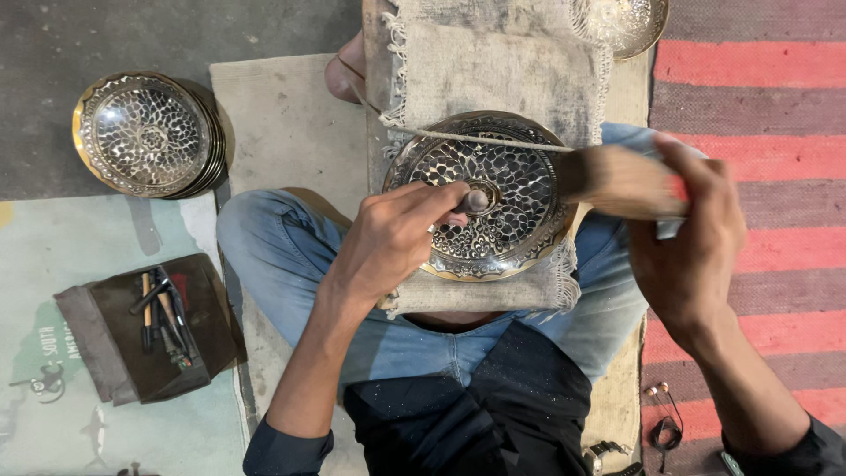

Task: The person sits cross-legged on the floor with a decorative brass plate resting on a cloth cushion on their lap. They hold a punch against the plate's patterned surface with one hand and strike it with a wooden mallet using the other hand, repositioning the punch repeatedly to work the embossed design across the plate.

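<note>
Burlap pad [493, 62] on lap; left hand [388, 238] grip pinching punch [471, 203], right hand [696, 238] clenching hammer [617, 181].

Even, soft overhead light, faint shadows, glints on the engraved brass plate [480, 198]; the mallet [617, 181] is motion-blurred.

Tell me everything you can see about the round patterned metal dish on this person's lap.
The round metal dish looks like brass: a gold-coloured rim around a dark face covered in shiny cell-like engraving, with a small round boss at the centre. It lies face up on a frayed burlap cloth over the person's crossed legs. A taut string crosses its upper edge. The left hand presses a short metal punch near the centre, while the right hand holds a blurred wooden mallet over its right rim.
</note>
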Available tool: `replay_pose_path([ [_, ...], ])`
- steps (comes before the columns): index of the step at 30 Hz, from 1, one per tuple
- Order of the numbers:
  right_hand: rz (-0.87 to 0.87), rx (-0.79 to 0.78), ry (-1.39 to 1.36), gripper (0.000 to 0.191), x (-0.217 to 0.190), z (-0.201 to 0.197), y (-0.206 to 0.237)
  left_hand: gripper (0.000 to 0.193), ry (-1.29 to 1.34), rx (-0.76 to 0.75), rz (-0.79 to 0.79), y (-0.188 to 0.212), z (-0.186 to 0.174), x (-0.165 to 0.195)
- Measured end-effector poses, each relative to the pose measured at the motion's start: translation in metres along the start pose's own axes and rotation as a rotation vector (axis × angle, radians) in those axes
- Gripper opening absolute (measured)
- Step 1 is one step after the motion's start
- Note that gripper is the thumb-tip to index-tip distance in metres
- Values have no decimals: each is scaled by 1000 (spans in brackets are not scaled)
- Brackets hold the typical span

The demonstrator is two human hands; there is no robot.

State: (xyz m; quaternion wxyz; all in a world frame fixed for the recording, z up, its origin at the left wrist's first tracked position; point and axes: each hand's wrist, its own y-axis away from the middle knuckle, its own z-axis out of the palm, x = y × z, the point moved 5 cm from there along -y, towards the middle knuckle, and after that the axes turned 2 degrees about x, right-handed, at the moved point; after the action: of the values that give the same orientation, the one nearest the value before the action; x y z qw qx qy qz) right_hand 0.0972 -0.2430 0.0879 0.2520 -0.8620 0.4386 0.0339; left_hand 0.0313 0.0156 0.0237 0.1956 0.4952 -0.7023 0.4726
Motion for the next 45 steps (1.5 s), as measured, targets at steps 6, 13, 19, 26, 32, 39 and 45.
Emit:
replay_pose_path([
  [6, 52, -37, -24, 56, 0, 7, -1, 41, -5, 3, 10, 0, 1, -2],
  [13, 88, -74, 12, 50, -13, 7, -10, 40, 41, -12, -23, -1, -1, 0],
  [19, 93, -67, -14, 48, -16, 7, -14, 43, 12, -18, -11, -4, -5, 3],
  [26, 19, -23, 25, 50, -8, 5, -7, 43, 46, -31, -11, -6, -6, 5],
  [32, 77, -22, -119, 51, -3, 9, -4, 40, 54, -42, -23, -7, -5, 3],
  [39, 76, -49, -53, 50, -9, 6, -8, 39, 48, -55, -27, -7, -4, 4],
  [45, 172, -55, -128, 43, -11, 7, -10, 35, 53, -56, -44, -9, -5, 3],
])
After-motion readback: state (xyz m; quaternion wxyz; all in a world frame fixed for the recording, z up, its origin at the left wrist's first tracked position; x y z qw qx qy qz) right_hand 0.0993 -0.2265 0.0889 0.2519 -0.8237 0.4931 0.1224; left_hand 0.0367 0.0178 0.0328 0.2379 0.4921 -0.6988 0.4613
